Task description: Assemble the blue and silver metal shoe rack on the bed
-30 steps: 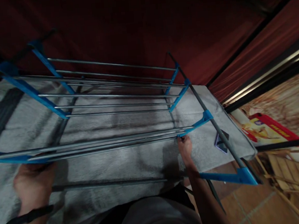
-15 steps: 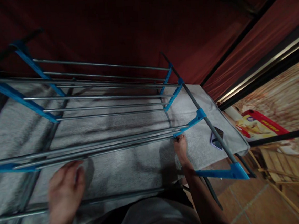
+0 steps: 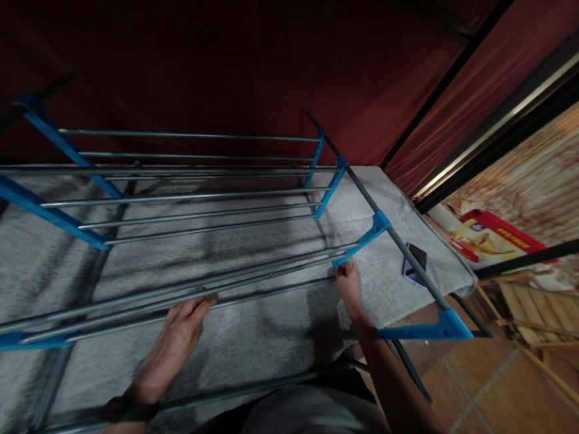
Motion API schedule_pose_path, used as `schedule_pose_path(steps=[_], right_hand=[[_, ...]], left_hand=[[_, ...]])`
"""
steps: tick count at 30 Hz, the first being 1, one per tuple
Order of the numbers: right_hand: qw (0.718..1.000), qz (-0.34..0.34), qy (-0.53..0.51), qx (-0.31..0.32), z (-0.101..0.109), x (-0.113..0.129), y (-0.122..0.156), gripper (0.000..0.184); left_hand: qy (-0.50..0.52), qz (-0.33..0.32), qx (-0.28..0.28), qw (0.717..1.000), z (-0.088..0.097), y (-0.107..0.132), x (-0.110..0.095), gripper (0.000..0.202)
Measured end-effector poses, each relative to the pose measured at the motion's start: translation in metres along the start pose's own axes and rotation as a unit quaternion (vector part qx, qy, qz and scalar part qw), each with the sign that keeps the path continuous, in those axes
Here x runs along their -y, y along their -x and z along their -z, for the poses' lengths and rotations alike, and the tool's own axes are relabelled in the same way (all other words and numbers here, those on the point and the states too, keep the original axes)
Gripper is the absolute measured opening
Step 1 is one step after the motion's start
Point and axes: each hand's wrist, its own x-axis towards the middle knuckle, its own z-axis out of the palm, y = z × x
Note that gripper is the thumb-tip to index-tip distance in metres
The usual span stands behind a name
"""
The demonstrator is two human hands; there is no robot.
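A rack (image 3: 179, 215) of grey metal rods with blue plastic end brackets stands over a grey towel-like cloth (image 3: 258, 326). My left hand (image 3: 181, 332) reaches forward under the nearest group of rods, fingers stretched out with the tips against a rod, holding nothing. My right hand (image 3: 349, 286) is closed round the right end of the nearest rod, just below a blue bracket (image 3: 368, 236). A dark band sits on my left wrist.
A small dark and purple object (image 3: 413, 264) lies on the cloth near the right frame tube. A red and yellow box (image 3: 492, 244) sits beyond the cloth's right edge. Wooden slats and tiled floor show at the lower right. Dark red wall behind.
My left hand moved from the left end of the rods to the right and forward, opening out against the nearest rod. My right hand stayed on the rod end.
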Motion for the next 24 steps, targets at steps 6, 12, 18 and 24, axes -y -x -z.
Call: schedule_pose_path(steps=[6, 12, 18, 24], right_hand=[[0.999, -0.012, -0.030, 0.011, -0.002, -0.007, -0.002, 0.023], [0.998, -0.022, -0.062, 0.017, 0.001, -0.013, -0.007, 0.016], [0.995, -0.019, -0.095, 0.006, 0.002, -0.012, -0.002, 0.027], [0.999, 0.010, -0.033, 0.005, 0.004, 0.007, 0.018, 0.042]], left_hand=[[0.022, -0.045, 0.031, 0.998, 0.006, 0.003, 0.008, 0.038], [-0.003, -0.018, 0.031, 0.999, 0.005, 0.000, 0.010, 0.039], [0.011, 0.000, 0.040, 0.999, 0.007, -0.005, 0.008, 0.040], [0.016, 0.001, 0.032, 0.999, 0.005, -0.006, 0.014, 0.037]])
